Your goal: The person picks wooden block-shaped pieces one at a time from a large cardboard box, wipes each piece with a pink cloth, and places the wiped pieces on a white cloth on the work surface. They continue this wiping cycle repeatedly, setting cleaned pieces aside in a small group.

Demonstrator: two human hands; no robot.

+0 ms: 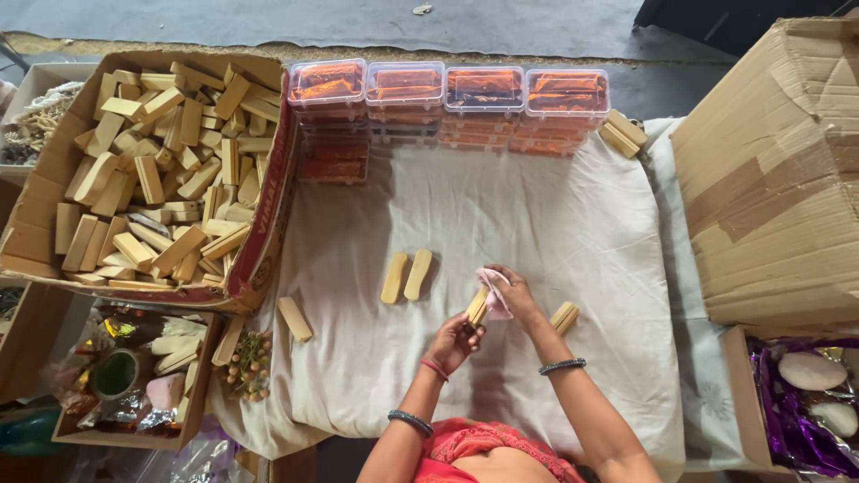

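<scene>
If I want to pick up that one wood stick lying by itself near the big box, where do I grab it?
Pinch the lone wooden block across its two long sides near the middle, coming straight down from above. It lies flat and slanted on the white cloth, with bare cloth on both long sides for fingers.

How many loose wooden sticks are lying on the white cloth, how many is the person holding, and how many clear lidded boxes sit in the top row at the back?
Wooden sticks lying loose on the cloth: 6
Wooden stick in the left hand, wiped with a pink cloth by the right hand: 1
Clear lidded boxes, top row: 4
Total: 11
</scene>
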